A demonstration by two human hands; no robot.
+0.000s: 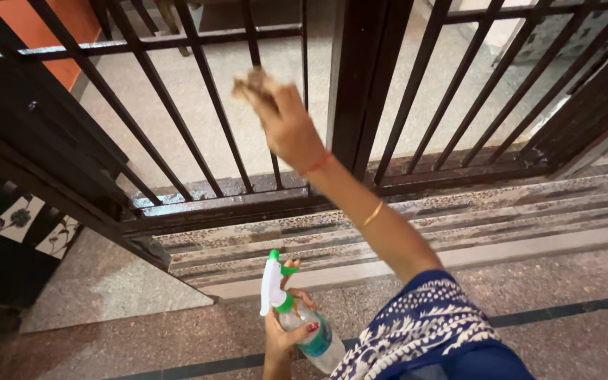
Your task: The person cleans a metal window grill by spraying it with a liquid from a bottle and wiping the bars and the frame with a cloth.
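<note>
I'm at a home doorway, dark metal grille gate [198, 105] right in front of me, worn stone threshold steps [416, 225] below it, speckled floor [142, 331] underfoot, patterned floral tiles [19, 218] on my left, orange wall [43, 28] beyond the bars

Right hand [284, 118] raised, gripping a brownish cloth [251, 83] against a bar of the dark metal gate [205, 91]. Left hand [283, 336] low, wrapped around a clear spray bottle [297, 320], white and green trigger head up. Patterned stone threshold [459, 218] under the gate, speckled floor [142, 338] below.
</note>
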